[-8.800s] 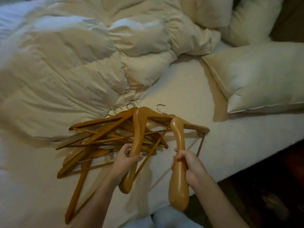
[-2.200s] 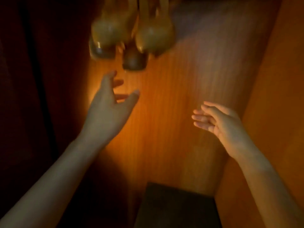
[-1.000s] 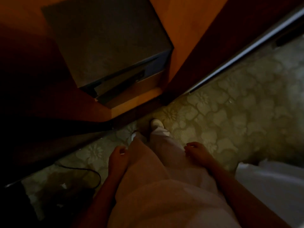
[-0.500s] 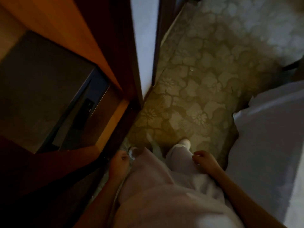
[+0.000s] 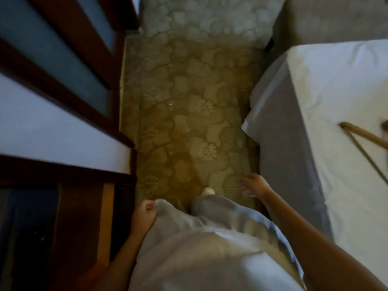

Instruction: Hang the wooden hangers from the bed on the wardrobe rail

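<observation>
I look down at the floor between the wardrobe and the bed. The end of a wooden hanger (image 5: 365,136) shows on the white bed sheet (image 5: 327,97) at the right edge; the rest of it is cut off. My left hand (image 5: 144,215) hangs by my left thigh with loosely curled fingers and holds nothing. My right hand (image 5: 255,185) hangs near the bed's side, fingers relaxed and empty. The wardrobe rail is out of view.
A dark wooden wardrobe door (image 5: 63,97) with pale panels runs along the left. A flower-patterned carpet (image 5: 189,101) fills the aisle ahead. A grey upholstered piece (image 5: 327,19) stands at the top right beyond the bed. My light trousers and one shoe (image 5: 207,191) are below.
The view has swung from the wardrobe's inside toward the bed, and a hanger on the sheet has come into sight. Both hands stay empty at my sides.
</observation>
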